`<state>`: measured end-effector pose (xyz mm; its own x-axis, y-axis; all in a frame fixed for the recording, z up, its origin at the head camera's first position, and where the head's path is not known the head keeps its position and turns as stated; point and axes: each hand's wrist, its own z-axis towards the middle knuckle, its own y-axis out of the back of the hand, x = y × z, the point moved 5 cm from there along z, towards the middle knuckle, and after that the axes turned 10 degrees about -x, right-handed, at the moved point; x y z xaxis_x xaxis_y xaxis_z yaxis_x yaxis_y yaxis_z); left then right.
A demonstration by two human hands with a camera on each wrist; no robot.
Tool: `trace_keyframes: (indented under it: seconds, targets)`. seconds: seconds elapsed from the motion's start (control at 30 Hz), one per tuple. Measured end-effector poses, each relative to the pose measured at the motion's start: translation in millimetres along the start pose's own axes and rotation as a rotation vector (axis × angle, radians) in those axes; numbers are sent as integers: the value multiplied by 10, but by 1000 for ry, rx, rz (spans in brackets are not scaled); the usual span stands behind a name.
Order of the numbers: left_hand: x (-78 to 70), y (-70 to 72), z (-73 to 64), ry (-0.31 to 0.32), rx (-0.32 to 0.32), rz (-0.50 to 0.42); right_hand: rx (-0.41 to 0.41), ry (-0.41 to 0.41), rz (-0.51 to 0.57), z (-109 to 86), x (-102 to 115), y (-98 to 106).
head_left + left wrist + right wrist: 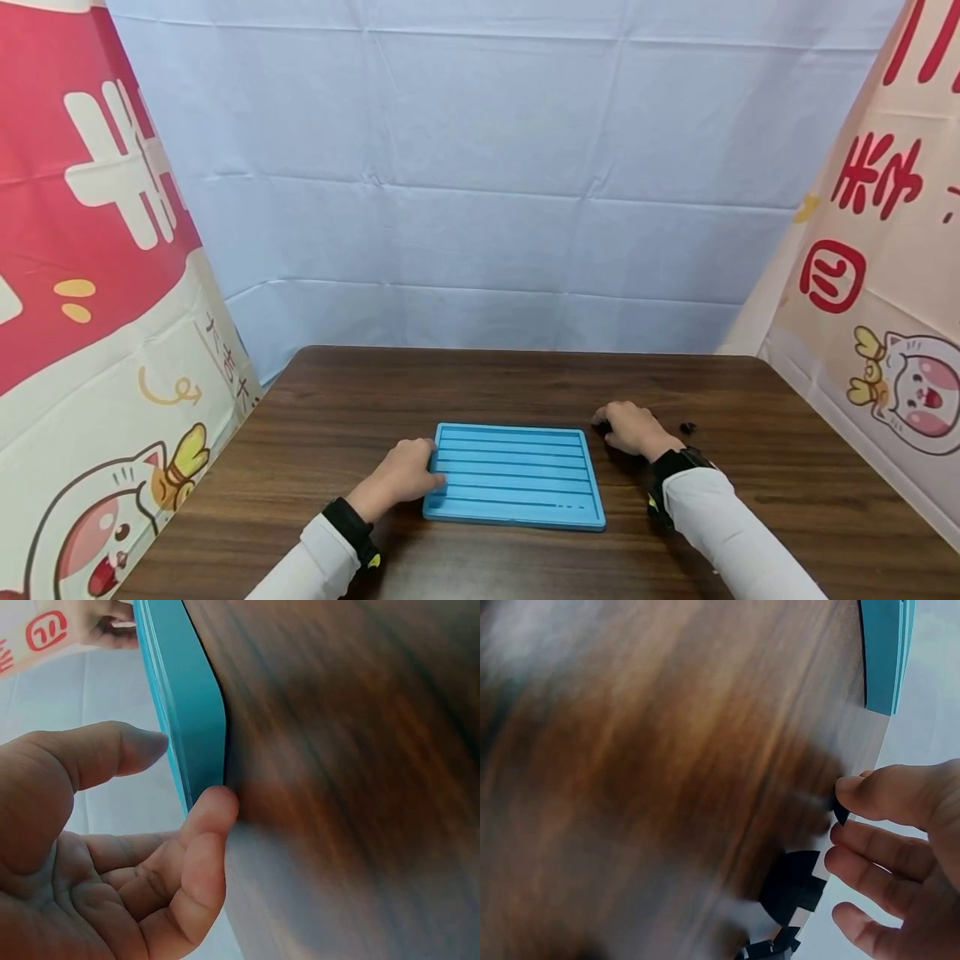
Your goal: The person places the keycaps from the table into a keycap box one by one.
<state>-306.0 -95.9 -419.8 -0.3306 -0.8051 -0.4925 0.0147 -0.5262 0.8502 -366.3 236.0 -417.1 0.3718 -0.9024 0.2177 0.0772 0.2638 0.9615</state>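
Note:
A light blue grooved tray [517,475] lies on the brown wooden table, long ribs running left to right. At its left side my left hand [405,473] grips the edge. In the left wrist view the thumb [124,754] is at the upper rim and a fingertip [214,806] lies against the side, low by the tabletop. My right hand [632,427] is down on the table, right of the tray. Between its thumb and fingers it pinches a small black piece [841,811], mostly hidden by the thumb. A larger black notched piece [787,889] stands close to those fingers.
Further black pieces [772,949] lie beyond the notched one, and a small black piece [687,427] shows right of my right hand. The wooden table [360,392] ends at a pale blue cloth backdrop [480,208]. Printed banners [892,350] hang at both sides.

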Motion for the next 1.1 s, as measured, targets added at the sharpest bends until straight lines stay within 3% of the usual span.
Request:
trace_keyframes:
  seconds: [0.23, 0.67, 1.1]
  targets:
    - [22, -29, -80, 83, 70, -110, -15, 9, -14, 14, 2, -23]
    - [5, -15, -134, 113, 91, -167, -30, -4, -23, 5, -15, -42]
    - [6, 5, -148, 99, 106, -189, -50, 11, -31, 6, 8, -2]
